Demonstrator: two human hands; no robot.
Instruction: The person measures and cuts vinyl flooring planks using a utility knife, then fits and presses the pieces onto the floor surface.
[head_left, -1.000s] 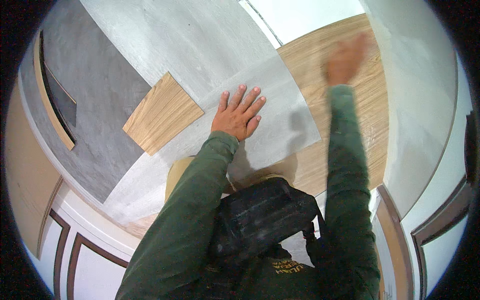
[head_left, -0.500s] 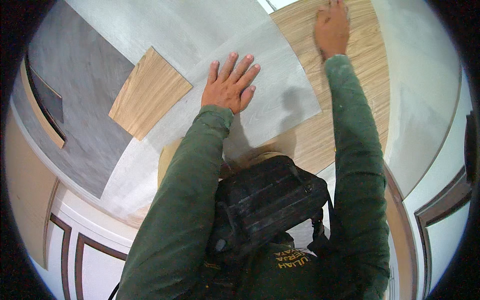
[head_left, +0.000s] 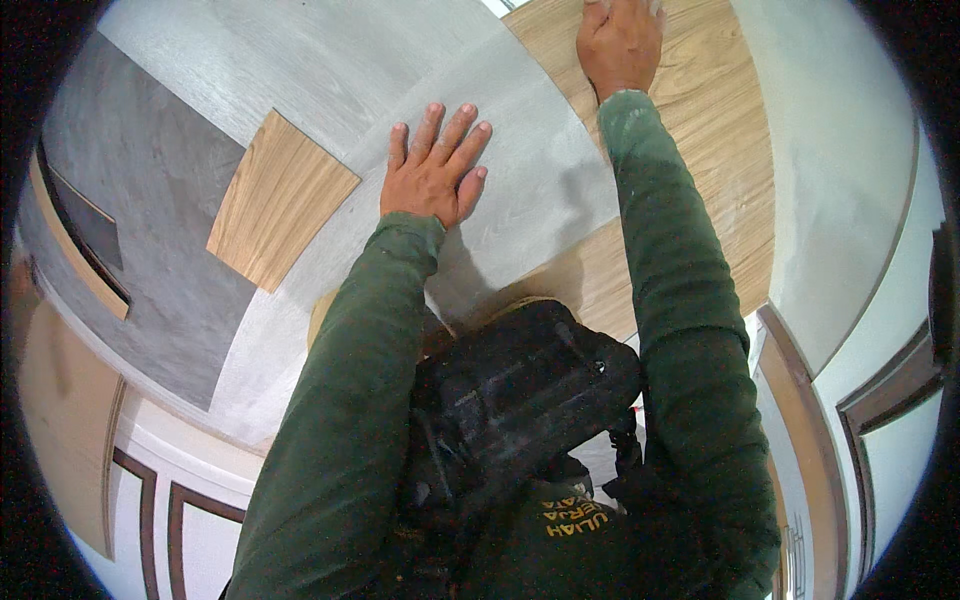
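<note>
My left hand (head_left: 432, 170) lies flat with fingers spread on a light grey wood-look plank (head_left: 530, 130). It holds nothing. At the top edge of the picture my right hand (head_left: 620, 45) rests palm down on a light brown wood-grain plank (head_left: 700, 130), near its border with the grey one. Its fingers reach forward and are partly cut off by the picture's edge; I see nothing held in it. To the left of my left hand is a short cut piece of brown wood-grain plank (head_left: 283, 200), lying across the grey plank and a darker grey surface.
The dark grey surface (head_left: 150, 210) spreads at the left, with a curved wood-edged strip (head_left: 80, 235) on it. A black bag (head_left: 525, 390) hangs at my front. White panels with brown trim (head_left: 205, 500) stand lower left, and a brown-framed panel (head_left: 890, 390) at the right.
My right hand has moved left along the brown plank, and its fingers look more stretched out. My left hand stays flat on the grey plank. The whole view has shifted slightly.
</note>
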